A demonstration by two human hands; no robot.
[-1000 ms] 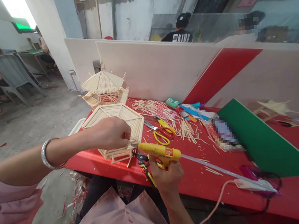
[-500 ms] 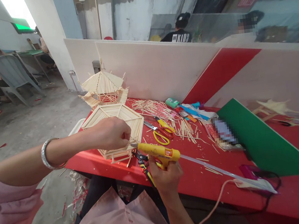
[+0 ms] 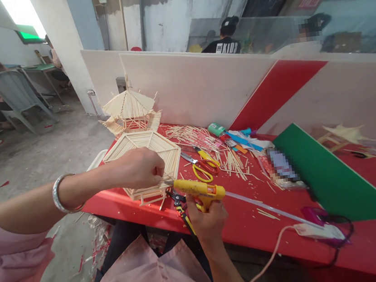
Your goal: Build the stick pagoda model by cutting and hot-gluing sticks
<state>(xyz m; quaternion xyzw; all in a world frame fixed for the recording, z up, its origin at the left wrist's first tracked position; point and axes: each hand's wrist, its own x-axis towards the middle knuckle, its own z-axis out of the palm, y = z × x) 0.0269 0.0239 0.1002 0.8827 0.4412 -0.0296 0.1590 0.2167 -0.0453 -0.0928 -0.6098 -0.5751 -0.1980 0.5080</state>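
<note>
A hexagonal stick model (image 3: 148, 152) of thin wooden sticks stands at the near left corner of the red table (image 3: 254, 238). My left hand (image 3: 139, 167) is closed in a pinch against the model's near edge, apparently on a small stick there. My right hand (image 3: 206, 219) grips a yellow glue gun (image 3: 199, 189), whose nozzle points left at the spot by my left fingers. Behind the model stands a finished stick pagoda (image 3: 131, 111).
Yellow-handled scissors (image 3: 204, 164), loose sticks (image 3: 209, 145), dark pliers (image 3: 180, 203), a green board (image 3: 329, 178) and a cable with a plug (image 3: 318, 230) lie on the table. A white and red partition (image 3: 236, 89) backs it. Other people sit beyond and at far left.
Almost nothing has moved; the glue gun and my right hand have shifted very slightly left toward the model.
</note>
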